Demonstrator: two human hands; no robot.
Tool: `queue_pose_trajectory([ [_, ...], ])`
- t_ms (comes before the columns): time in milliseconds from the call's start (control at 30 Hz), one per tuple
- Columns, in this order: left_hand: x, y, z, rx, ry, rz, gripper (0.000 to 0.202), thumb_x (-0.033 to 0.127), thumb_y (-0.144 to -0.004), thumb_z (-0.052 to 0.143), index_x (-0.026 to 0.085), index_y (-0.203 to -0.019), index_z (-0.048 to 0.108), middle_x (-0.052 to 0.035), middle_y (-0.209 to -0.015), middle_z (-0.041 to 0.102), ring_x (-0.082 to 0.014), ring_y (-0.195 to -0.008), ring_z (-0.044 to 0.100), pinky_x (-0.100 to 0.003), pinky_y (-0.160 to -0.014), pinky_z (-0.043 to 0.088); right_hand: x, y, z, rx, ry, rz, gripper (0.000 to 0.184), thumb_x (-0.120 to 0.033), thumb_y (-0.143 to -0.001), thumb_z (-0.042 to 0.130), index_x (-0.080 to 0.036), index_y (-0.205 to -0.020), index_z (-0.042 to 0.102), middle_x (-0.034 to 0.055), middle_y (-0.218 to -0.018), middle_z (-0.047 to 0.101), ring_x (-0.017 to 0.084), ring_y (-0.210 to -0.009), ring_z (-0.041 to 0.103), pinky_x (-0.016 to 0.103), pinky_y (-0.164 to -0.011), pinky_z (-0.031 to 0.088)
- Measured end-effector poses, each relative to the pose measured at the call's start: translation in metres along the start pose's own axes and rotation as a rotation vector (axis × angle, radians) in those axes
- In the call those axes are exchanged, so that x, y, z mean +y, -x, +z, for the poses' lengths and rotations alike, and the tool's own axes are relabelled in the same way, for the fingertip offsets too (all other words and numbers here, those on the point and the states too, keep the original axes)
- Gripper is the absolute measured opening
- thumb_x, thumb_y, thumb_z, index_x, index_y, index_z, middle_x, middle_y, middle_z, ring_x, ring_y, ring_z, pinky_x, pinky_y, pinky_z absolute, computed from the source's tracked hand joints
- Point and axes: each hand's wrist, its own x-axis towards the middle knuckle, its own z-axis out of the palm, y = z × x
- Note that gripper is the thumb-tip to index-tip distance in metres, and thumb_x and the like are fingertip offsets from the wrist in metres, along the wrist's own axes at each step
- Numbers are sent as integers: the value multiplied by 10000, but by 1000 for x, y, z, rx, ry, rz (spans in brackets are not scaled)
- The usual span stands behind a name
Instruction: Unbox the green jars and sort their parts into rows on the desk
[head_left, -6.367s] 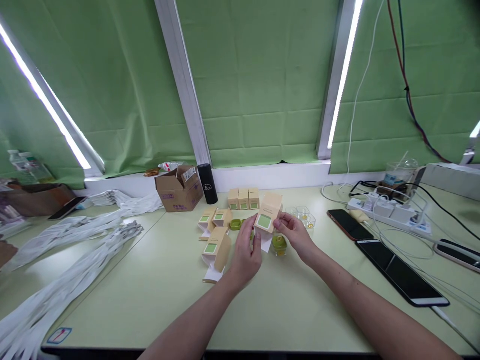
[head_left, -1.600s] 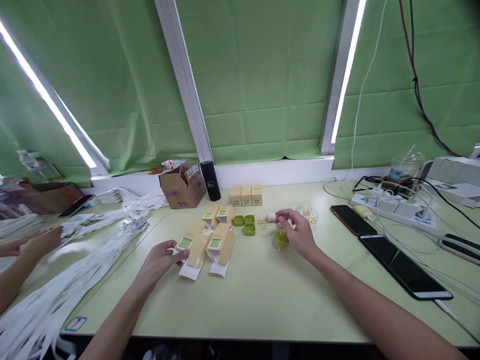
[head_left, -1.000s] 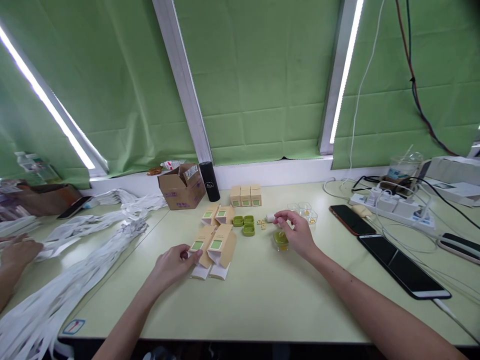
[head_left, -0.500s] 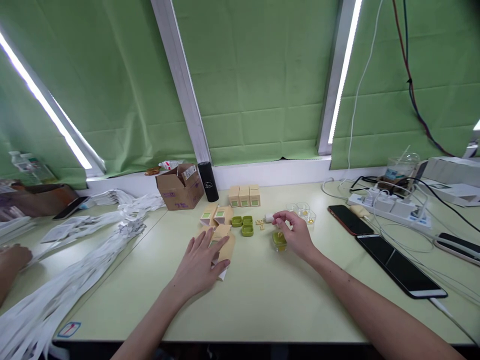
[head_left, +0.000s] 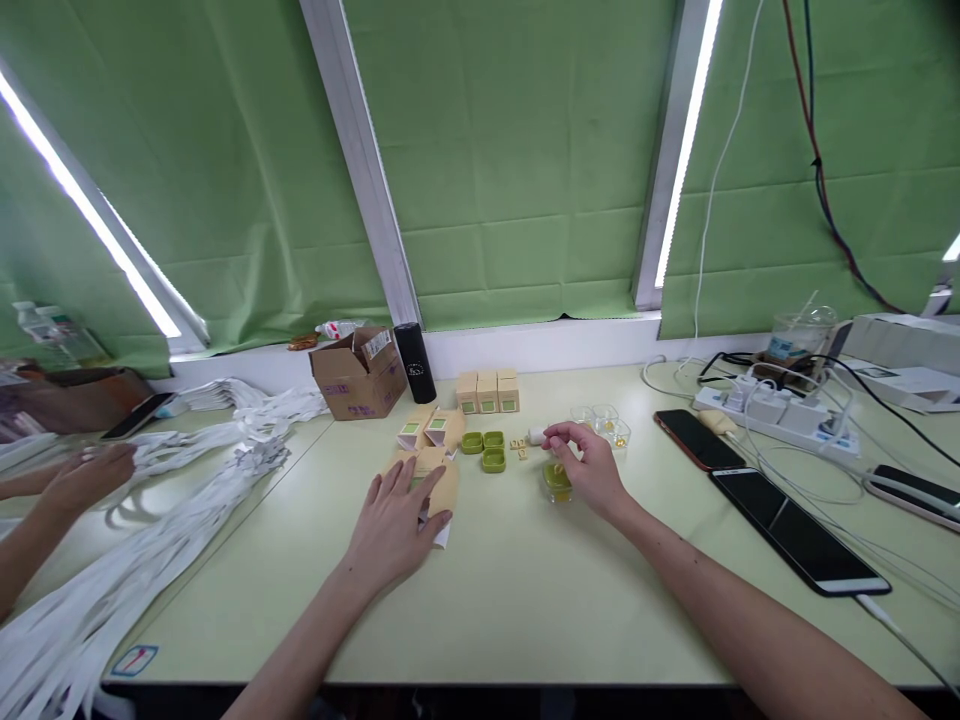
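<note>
Head view: my left hand [head_left: 394, 522] lies spread flat on the cartons [head_left: 448, 483] on the surface [head_left: 525, 600]. My right hand [head_left: 592, 472] curls over the jar [head_left: 556, 487], thumb and forefinger pinched together; on what, I cannot tell. Beyond lie green lids [head_left: 484, 450], then three boxes [head_left: 487, 392].
</note>
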Motion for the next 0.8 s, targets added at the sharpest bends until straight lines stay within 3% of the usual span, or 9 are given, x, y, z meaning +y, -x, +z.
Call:
queue_pose_trajectory([
  [300,0,-2,-5,-7,6,-10,636,471,-951,580,327,-1564,490,-140,-1674,395,-429,-1572,296,-649,-1234,269,-1,0,0,6,-14,-4,202,-396,-952,566,-269,-979,721,38,-922,781,260,-958,638,431,-902,468],
  [433,13,-5,-11,86,75,67,680,483,-958,577,284,-1591,432,-125,-1711,326,-410,-1598,228,-654,-1261,213,-1,-2,-1,22,2,-1,205,-397,-950,567,-266,-983,722,36,-916,786,259,-950,643,430,-895,461],
  [500,28,-8,-14,134,152,146,653,455,-981,552,269,-1591,411,-105,-1689,375,-366,-1607,206,-625,-1278,200,0,-3,-1,35,13,6,215,-406,-949,566,-263,-981,724,38,-922,787,259,-953,647,426,-887,462],
  [567,48,-13,-15,139,257,199,603,402,-988,550,265,-1563,433,-89,-1568,543,-338,-1588,233,-573,-1251,286,2,-4,-3,59,16,15,232,-417,-951,559,-257,-980,724,42,-928,786,259,-957,653,414,-871,466],
  [667,83,-25,-6,87,384,233,577,341,-952,598,239,-1511,499,-109,-1370,677,-365,-1468,377,-552,-1164,368,8,-7,-6,103,-4,44,276,-447,-957,542,-235,-982,717,42,-842,759,234,-814,651,371,-761,475],
  [800,125,-42,15,-29,465,300,586,300,-870,678,222,-1440,568,-138,-1268,704,-394,-1244,500,-541,-1031,409,17,-11,-11,142,2,83,349,-518,-950,541,-218,-931,717,20,-674,665,190,-592,551,322,-589,423],
])
